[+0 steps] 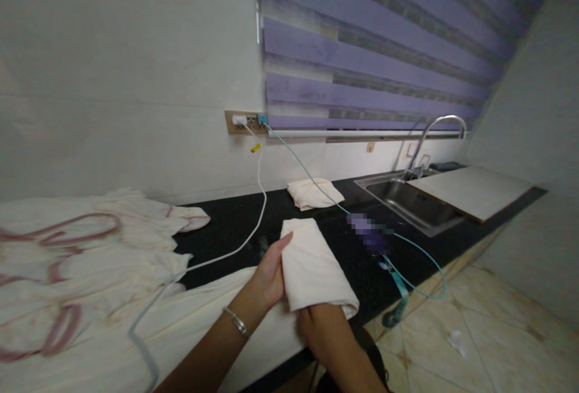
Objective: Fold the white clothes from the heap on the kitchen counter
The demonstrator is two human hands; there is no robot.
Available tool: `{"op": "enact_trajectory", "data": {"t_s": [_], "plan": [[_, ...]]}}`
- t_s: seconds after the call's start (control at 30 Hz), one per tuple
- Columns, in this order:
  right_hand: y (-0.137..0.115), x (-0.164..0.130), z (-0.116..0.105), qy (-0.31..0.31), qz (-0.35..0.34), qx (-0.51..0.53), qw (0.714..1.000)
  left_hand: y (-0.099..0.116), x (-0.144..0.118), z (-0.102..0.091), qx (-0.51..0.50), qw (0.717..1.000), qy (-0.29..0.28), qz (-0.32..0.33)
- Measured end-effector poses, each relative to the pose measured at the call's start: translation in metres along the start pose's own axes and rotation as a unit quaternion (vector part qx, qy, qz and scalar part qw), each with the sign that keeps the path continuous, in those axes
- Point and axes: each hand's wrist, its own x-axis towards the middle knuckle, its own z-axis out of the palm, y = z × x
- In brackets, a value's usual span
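A folded cream cloth (pixel 314 260) is between my hands, over the near part of the dark counter. My left hand (pixel 272 272), with a silver bangle at the wrist, grips its left edge, thumb on top and fingers behind. From the near side my right hand (pixel 319 320) reaches under or into the folded cloth, which hides its fingers. Beneath my forearms a larger cream fabric (pixel 226 311) lies spread along the counter. Beyond, against the wall, rests another folded cream cloth (pixel 315 193).
Cream fabric with pink trim (pixel 85 254) covers the left of the counter (pixel 226 215). A white cable (pixel 235 252) crosses it from the wall socket (pixel 246 122). A blurred purple device (pixel 368 233) on a teal cable lies right, before the sink (pixel 407 200) and a pale board (pixel 474 188).
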Motion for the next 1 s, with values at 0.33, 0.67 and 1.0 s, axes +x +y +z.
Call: {"op": "enact_trajectory", "data": {"t_s": [0.33,0.67,1.0], "plan": [[0.038,-0.035,0.005,-0.033,-0.093,-0.187,0.977,-0.007,0.012,-0.018,0.042,0.999,-0.014,-0.017],[0.049,-0.015,-0.042,-0.125,-0.078,-0.141,0.979,-0.019,0.02,-0.026,0.045,0.997,-0.037,-0.047],[0.037,-0.045,-0.053,-0.048,0.02,-0.054,0.997,-0.016,0.028,-0.039,0.078,0.994,-0.058,-0.044]]}}
